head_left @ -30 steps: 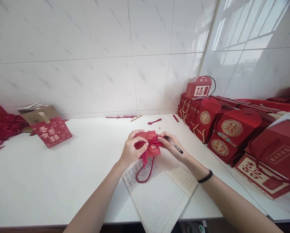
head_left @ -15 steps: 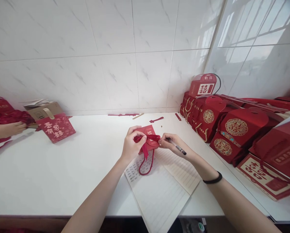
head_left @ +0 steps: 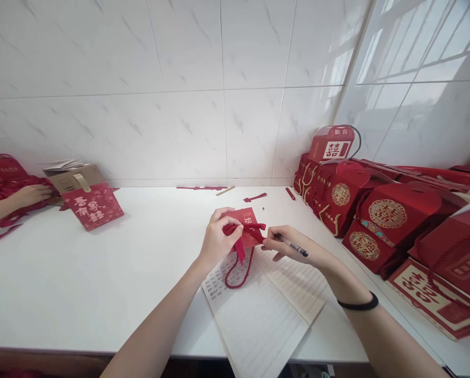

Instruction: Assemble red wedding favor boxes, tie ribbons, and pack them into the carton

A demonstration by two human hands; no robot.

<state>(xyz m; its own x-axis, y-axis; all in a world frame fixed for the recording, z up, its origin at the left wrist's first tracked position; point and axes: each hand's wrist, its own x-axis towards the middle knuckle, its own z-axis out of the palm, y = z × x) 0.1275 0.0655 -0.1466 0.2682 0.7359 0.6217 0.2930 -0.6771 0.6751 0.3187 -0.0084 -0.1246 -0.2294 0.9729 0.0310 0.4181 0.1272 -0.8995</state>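
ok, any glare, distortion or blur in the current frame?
Head view: window reflections glare off the glossy right-hand wall; head view: red boxes near the right edge look stretched, wide-angle style; head view: red ribbon reads clearly, but writing in the notebook isn't legible.

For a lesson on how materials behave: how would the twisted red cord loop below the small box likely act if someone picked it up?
The cord loop would probably flop, since it lies in a loose curve over the notebook. It is likely light, being thin. Lifting it might tug the small red box, as it seems to emerge from beneath it.
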